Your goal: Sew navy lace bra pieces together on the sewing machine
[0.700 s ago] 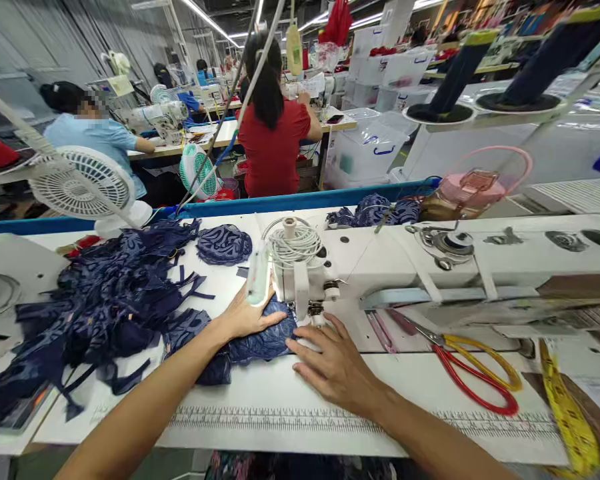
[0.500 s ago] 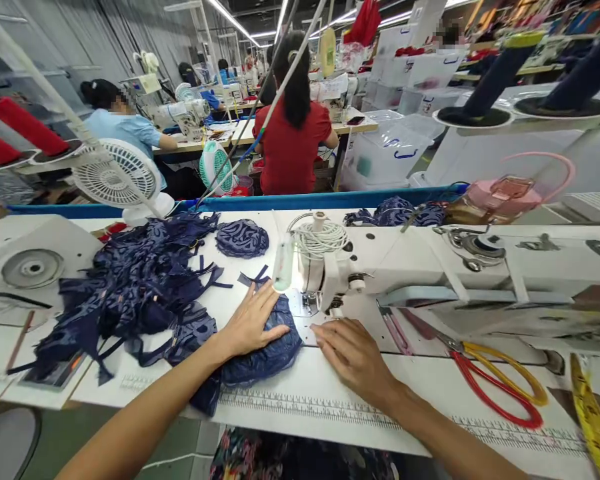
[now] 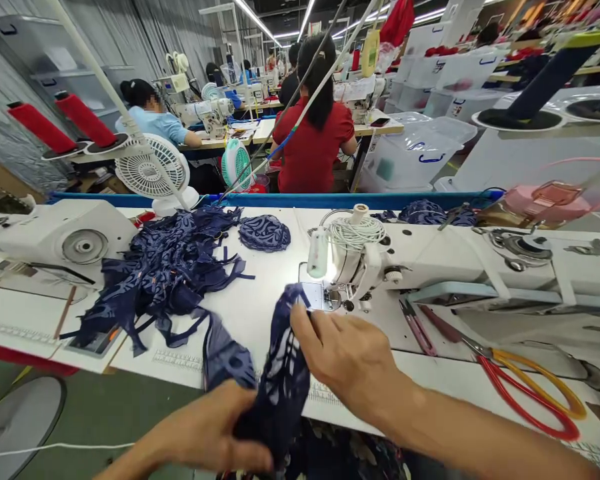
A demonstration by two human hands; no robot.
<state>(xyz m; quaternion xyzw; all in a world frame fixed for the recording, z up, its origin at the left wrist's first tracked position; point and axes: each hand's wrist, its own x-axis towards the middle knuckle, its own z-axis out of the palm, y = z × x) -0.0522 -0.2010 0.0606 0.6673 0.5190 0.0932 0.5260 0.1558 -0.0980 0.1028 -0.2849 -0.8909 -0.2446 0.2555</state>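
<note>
The navy fabric piece [image 3: 283,383], flat under the left hand [image 3: 215,427] moments earlier, was lifted over the front edge of the desk [image 3: 267,290], apart from the presser foot [image 3: 334,299]. The right hand [image 3: 353,347] pinched its upper end; the left hand's grip below could not be told. Stitching was presumably paused.

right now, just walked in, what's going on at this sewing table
A person is handling a navy patterned cloth in front of a white sewing machine. The right hand grips its upper part; the left hand is at its lower end, too blurred to judge the grip. A heap of navy pieces lies to the left, and scissors lie to the right.
</note>
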